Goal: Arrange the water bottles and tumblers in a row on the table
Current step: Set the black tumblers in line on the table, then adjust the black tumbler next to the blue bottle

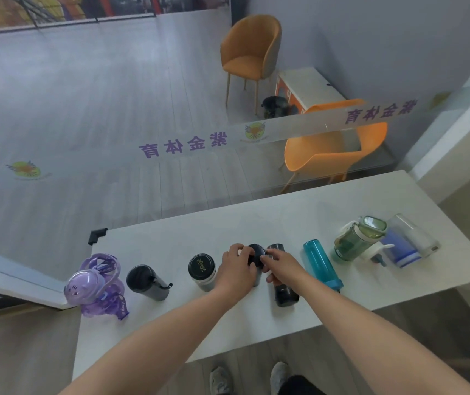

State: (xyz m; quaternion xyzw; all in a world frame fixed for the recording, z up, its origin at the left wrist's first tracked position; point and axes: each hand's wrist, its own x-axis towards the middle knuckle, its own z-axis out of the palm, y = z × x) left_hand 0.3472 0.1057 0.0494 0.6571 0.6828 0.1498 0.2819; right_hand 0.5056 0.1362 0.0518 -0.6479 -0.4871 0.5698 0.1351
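Both hands grip 1 black-lidded tumbler (256,256) mid-row on the white table (256,223), left hand (238,266) wrapping its body and right hand (280,263) pressing beside the dark bottle (283,283), which a careless nudge could topple.

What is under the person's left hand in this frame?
The left hand covers a tumbler with a round black lid; only the lid and a sliver of body show. The right hand's fingers touch the same lid. The tumbler's body and base are hidden.
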